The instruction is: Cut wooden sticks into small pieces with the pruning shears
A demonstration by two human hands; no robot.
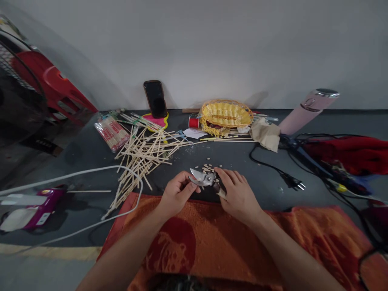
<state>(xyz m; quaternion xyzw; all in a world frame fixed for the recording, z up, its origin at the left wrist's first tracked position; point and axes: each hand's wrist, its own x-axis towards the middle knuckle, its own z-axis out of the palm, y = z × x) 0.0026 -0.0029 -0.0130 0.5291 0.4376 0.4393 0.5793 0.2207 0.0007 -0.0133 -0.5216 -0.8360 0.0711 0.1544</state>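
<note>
My right hand (239,192) is closed around the handles of a pair of pruning shears (207,179). Their silver blades point left and stand apart. My left hand (178,193) is pinched right by the blade tips, and what its fingers hold is too small or hidden to make out. Several short cut bits of stick (207,167) lie on the dark table just beyond the shears. To the left spreads a loose heap of long thin wooden sticks (145,155).
An orange towel (212,238) covers the near edge. Behind stand a yellow woven basket (227,114), a red thread spool (193,122), a propped phone (155,99) and a pink flask (306,111). A black plug (292,181) lies right; a purple device (42,208) and white cord (91,171) lie left.
</note>
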